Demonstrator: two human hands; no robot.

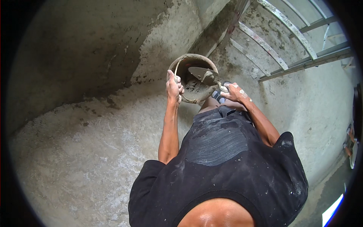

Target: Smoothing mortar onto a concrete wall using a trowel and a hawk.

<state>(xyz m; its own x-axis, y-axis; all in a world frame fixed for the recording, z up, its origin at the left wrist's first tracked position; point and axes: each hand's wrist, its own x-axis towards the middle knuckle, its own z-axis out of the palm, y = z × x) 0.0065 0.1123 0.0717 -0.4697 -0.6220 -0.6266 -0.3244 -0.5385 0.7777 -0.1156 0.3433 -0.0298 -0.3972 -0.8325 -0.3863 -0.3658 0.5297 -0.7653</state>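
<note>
A round bucket [208,63] with a mortar-crusted rim is in front of me, its opening facing up toward me. Grey mortar [194,87] lies inside it. My left hand [174,87] is closed around the bucket's thin pale handle [176,68] at the left side of the rim. In my right hand [235,94], at the right of the bucket, is a trowel gripped by its handle. The trowel's blade [200,73] reaches over the bucket's opening, with a small lump of mortar on it. Both hands are smeared with pale mortar.
A splattered metal frame with curved rungs [266,47] stands at the upper right. Bare, patchy wall [94,45] rises at the left above a rough concrete floor [102,151]. Part of another person [351,143] shows at the far right edge.
</note>
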